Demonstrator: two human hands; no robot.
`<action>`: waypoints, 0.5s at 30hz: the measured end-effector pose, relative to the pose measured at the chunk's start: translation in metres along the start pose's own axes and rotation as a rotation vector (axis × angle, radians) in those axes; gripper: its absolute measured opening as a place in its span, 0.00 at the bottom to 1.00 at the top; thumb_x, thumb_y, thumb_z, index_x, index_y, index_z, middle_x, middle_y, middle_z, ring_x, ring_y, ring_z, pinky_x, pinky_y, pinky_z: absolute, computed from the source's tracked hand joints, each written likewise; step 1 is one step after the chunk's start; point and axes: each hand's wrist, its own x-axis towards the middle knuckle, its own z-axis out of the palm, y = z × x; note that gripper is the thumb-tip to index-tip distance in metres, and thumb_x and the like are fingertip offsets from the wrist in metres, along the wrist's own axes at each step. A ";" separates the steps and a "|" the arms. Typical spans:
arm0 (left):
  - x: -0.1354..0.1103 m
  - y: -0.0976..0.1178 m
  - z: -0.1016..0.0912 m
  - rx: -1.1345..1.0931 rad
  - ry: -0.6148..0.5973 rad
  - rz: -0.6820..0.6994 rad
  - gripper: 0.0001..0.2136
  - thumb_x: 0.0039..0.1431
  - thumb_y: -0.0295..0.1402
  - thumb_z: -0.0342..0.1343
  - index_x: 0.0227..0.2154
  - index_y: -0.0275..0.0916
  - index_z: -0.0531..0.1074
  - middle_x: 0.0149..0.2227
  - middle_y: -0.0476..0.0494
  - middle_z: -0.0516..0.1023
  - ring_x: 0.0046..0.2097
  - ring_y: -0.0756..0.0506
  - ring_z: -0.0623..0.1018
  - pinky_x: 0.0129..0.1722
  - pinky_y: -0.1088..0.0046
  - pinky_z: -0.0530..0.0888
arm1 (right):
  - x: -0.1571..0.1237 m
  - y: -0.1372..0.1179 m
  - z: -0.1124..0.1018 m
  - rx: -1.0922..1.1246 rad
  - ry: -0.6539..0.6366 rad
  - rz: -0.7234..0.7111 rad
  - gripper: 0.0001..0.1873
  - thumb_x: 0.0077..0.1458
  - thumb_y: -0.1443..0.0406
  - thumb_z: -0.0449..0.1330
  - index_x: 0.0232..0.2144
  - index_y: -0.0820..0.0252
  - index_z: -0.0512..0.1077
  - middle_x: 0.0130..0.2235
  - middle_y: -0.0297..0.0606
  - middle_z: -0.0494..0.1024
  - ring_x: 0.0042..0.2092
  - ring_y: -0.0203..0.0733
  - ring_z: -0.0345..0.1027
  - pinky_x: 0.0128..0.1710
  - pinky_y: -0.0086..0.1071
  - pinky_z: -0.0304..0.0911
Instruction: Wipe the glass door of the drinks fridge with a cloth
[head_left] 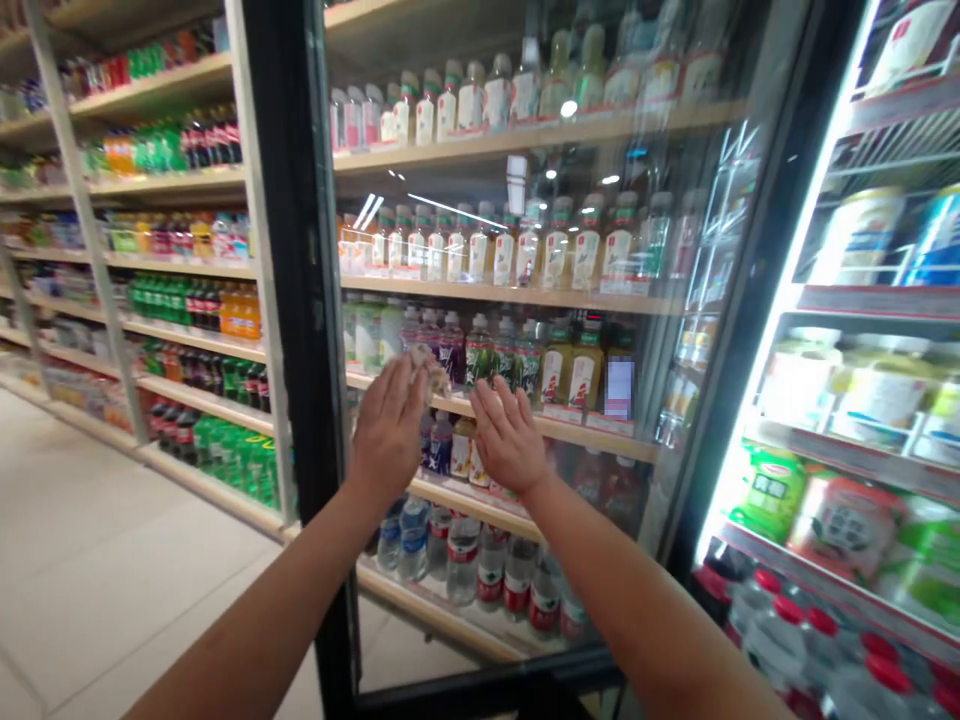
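Note:
A glass door (510, 245) with a black frame fills the middle of the head view, standing open from a lit drinks fridge. My left hand (388, 425) presses a crumpled, pale patterned cloth (430, 372) to the pane; the cloth bunches out past its fingertips. To the right of it, my right hand (510, 435) lies against or very close to the same glass, fingers stretched out and nothing visible in them. Its palm side is hidden. Bottles on shelves show through the pane behind both hands.
At the left, open shelves (187, 258) hold many soft drink bottles beside a pale tiled floor (112, 540). On the right, lit fridge racks (862, 450) carry jars, pouches and red-capped bottles (787, 630). The door's black edge frame (292, 300) stands upright left of my hands.

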 end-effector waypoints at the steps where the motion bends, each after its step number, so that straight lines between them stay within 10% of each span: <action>1: 0.009 -0.005 -0.003 0.001 0.034 -0.049 0.30 0.65 0.22 0.41 0.70 0.37 0.47 0.71 0.34 0.49 0.71 0.36 0.50 0.69 0.49 0.55 | 0.000 0.000 0.000 -0.002 0.000 0.005 0.30 0.63 0.66 0.51 0.67 0.66 0.57 0.68 0.44 0.59 0.73 0.51 0.32 0.72 0.51 0.37; 15: 0.017 -0.025 -0.012 0.065 0.034 -0.158 0.29 0.65 0.24 0.41 0.69 0.32 0.51 0.71 0.30 0.50 0.72 0.38 0.49 0.70 0.51 0.54 | -0.003 0.001 -0.002 0.034 -0.030 0.019 0.32 0.64 0.66 0.49 0.69 0.65 0.53 0.68 0.46 0.59 0.73 0.49 0.35 0.71 0.52 0.41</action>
